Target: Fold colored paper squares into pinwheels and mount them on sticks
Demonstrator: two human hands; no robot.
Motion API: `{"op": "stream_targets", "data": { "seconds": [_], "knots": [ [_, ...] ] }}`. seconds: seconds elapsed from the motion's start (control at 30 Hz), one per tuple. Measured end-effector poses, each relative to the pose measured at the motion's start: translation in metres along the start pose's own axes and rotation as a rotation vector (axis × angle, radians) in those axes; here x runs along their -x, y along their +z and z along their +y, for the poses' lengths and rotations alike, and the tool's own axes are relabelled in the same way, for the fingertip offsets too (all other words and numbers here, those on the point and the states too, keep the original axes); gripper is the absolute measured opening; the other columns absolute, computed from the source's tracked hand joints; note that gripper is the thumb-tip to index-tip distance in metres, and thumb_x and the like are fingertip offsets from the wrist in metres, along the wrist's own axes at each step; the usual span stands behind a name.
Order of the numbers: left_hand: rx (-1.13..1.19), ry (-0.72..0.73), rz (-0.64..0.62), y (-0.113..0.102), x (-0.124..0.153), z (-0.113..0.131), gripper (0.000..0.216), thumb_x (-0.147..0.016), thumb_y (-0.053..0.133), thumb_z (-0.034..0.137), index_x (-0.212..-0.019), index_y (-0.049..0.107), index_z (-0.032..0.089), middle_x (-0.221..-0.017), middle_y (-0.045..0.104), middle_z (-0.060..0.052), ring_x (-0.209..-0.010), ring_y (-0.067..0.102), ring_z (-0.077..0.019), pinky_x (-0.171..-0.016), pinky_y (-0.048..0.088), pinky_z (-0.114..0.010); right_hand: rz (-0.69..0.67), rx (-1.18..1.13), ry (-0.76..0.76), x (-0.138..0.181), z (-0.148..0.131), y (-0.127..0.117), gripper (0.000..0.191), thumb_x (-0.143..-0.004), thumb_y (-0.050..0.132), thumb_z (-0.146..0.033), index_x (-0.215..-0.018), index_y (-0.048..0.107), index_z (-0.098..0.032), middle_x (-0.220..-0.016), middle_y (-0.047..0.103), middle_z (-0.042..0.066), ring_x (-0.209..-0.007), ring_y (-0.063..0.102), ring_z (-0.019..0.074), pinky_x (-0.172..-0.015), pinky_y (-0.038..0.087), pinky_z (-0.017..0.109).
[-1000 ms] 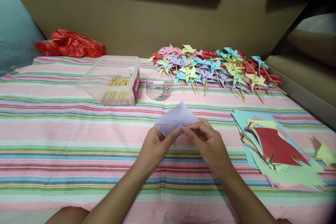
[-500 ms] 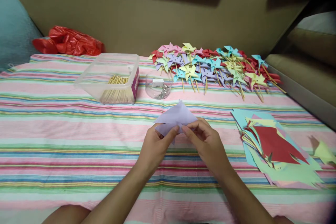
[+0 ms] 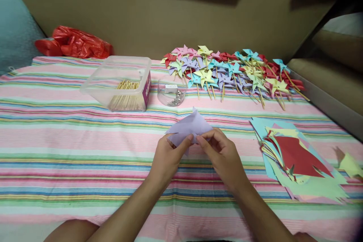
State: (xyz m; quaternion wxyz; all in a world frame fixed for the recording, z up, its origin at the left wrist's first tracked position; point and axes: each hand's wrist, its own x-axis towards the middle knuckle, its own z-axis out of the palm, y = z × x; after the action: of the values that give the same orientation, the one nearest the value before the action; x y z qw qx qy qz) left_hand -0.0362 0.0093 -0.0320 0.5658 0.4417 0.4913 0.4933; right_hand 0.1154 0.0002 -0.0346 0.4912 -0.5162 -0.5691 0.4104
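Between my hands, above the striped cloth, is a purple paper pinwheel blank [image 3: 191, 124] with cut flaps, one corner pointing away from me. My left hand [image 3: 171, 153] pinches its near left part, thumb on top near the centre. On the near right side my right hand [image 3: 219, 149] grips the same paper, its thumb and forefinger close to the left thumb. The fingers beneath the paper are hidden. Beyond the paper stands a round clear dish [image 3: 171, 96] with small shiny metal pieces and a little white box.
A clear plastic box [image 3: 99, 94] of wooden sticks stands left of the dish. Finished pinwheels [image 3: 224, 79] lie piled at the back right. Cut coloured paper sheets [image 3: 297, 157] are stacked at right, with a yellow scrap [image 3: 350, 164] beyond. A red plastic bag [image 3: 76, 43] lies back left.
The view has shifted very slightly. Both hands keep nearly the same place and hold on the purple paper, whose upper flap looks a little more bent.
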Motion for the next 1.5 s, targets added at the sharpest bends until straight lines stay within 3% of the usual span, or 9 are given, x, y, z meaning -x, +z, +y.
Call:
{"op": "stream_targets", "data": {
  "seconds": [0.53, 1.13, 1.23, 1.33, 1.4, 1.5],
  "knots": [
    [0.0, -0.009, -0.012, 0.0, 0.001, 0.0, 0.025, -0.081, 0.077, 0.04, -0.093, 0.079, 0.018, -0.097, 0.08, -0.007, -0.088, 0.069, -0.0247, -0.078, 0.052, -0.031, 0.022, 0.021, 0.003, 0.0, -0.001, 0.001, 0.021, -0.092, 0.066, -0.041, -0.082, 0.068, -0.023, -0.088, 0.058, 0.002, -0.084, 0.058, 0.0186, -0.072, 0.047, 0.031],
    [-0.06, 0.03, -0.005, -0.001, 0.0, -0.005, 0.024, -0.083, 0.075, 0.041, -0.089, 0.078, 0.018, -0.084, 0.077, -0.004, -0.081, 0.067, -0.0221, -0.074, 0.051, -0.029, 0.058, 0.015, 0.013, 0.003, -0.001, 0.008, 0.024, -0.092, 0.065, -0.043, -0.081, 0.066, -0.021, -0.087, 0.059, 0.002, -0.082, 0.059, 0.0175, -0.074, 0.048, 0.031],
    [-0.041, 0.012, -0.001, -0.002, -0.001, -0.003, 0.024, -0.081, 0.076, 0.041, -0.088, 0.078, 0.019, -0.084, 0.077, -0.004, -0.082, 0.067, -0.0232, -0.074, 0.051, -0.03, 0.104, -0.058, 0.019, 0.003, 0.002, 0.009, 0.02, -0.089, 0.07, -0.042, -0.092, 0.061, -0.024, -0.091, 0.062, 0.002, -0.082, 0.06, 0.0172, -0.074, 0.05, 0.032],
    [-0.006, -0.011, -0.032, -0.005, -0.002, 0.001, 0.025, -0.08, 0.077, 0.04, -0.092, 0.078, 0.019, -0.086, 0.077, -0.005, -0.084, 0.067, -0.0235, -0.075, 0.052, -0.03, 0.201, -0.216, 0.061, 0.0, 0.002, 0.002, 0.041, -0.083, 0.077, -0.042, -0.113, 0.053, -0.028, -0.105, 0.067, 0.004, -0.088, 0.066, 0.0193, -0.076, 0.054, 0.034],
    [-0.012, -0.029, -0.088, -0.008, -0.003, 0.006, 0.025, -0.08, 0.077, 0.04, -0.093, 0.077, 0.018, -0.085, 0.076, -0.004, -0.081, 0.067, -0.0225, -0.073, 0.052, -0.03, 0.148, -0.258, 0.118, -0.004, -0.002, -0.007, 0.043, -0.082, 0.077, -0.044, -0.117, 0.059, -0.026, -0.113, 0.069, 0.007, -0.099, 0.067, 0.0226, -0.082, 0.055, 0.035],
    [-0.046, -0.06, -0.226, -0.012, -0.003, 0.015, 0.022, -0.079, 0.077, 0.037, -0.092, 0.076, 0.019, -0.084, 0.075, -0.003, -0.078, 0.066, -0.0209, -0.07, 0.051, -0.029, -0.093, -0.29, 0.213, -0.007, -0.009, -0.022, 0.032, -0.084, 0.074, -0.045, -0.109, 0.073, -0.024, -0.126, 0.067, 0.009, -0.113, 0.063, 0.0264, -0.087, 0.054, 0.035]
  ]
}}
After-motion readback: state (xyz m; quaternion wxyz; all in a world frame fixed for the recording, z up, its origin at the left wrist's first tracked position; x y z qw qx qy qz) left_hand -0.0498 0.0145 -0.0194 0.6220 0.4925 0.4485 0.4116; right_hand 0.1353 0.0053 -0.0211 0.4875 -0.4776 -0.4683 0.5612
